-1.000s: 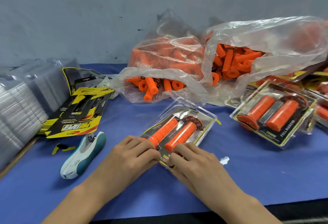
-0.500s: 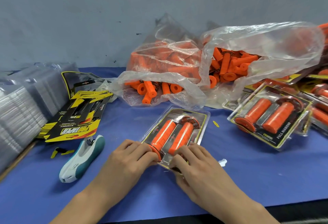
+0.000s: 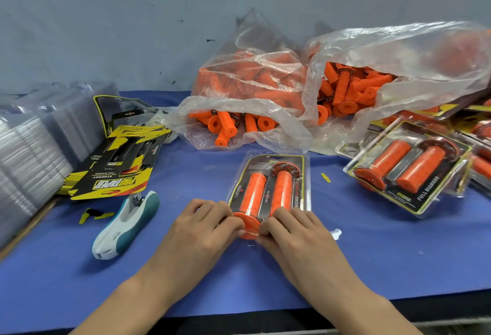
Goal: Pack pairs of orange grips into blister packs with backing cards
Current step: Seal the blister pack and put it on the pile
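A clear blister pack (image 3: 268,172) with a black-and-yellow backing card and two orange grips (image 3: 265,194) lies on the blue table in the middle, pointing away from me. My left hand (image 3: 204,231) grips its near left corner with curled fingers. My right hand (image 3: 295,233) pinches the near right corner. The pack's near edge is hidden under my fingers. Loose orange grips (image 3: 348,90) fill two clear plastic bags at the back.
Finished packs (image 3: 406,170) lie at the right. A stack of backing cards (image 3: 117,164) and stacks of empty clear blisters (image 3: 29,148) sit at the left. A white-and-teal stapler (image 3: 127,224) lies left of my hands. The table's front edge is close below my wrists.
The pack has turned clockwise from a slant to nearly straight away from me. Both hands stayed on its near end and shifted slightly with it.
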The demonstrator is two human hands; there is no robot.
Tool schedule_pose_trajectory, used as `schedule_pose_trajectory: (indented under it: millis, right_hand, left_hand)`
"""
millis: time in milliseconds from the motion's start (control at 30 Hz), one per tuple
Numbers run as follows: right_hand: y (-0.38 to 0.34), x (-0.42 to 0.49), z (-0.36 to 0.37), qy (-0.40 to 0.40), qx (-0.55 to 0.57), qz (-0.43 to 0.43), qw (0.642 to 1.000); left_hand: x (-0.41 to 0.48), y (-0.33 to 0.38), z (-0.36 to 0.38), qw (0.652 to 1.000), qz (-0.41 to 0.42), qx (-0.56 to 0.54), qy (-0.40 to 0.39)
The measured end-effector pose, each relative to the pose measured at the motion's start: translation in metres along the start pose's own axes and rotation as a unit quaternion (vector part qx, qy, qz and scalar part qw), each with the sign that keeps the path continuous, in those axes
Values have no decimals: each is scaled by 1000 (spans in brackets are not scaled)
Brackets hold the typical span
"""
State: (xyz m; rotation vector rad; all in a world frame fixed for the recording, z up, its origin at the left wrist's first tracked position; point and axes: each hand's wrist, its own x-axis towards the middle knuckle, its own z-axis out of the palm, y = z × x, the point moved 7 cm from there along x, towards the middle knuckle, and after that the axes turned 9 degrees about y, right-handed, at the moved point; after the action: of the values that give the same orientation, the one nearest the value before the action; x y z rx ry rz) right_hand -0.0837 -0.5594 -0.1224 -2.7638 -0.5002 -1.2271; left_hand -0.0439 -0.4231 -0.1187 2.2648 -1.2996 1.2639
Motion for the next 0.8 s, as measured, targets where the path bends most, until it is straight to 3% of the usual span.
schedule_pose_trajectory:
  millis: [200,600,800]
  right_hand:
    - [-3,-3,-5,31,-12,19,999]
    - [8,-7,-3,27,84,47,995]
    - [1,-10,-3,50,16,14,999]
  left_hand:
    - [2,13,2,1000,10,26,-11]
    - [2,9,-4,1000,3,2,-14]
    - [6,15,-4,1000,-10,12,-20]
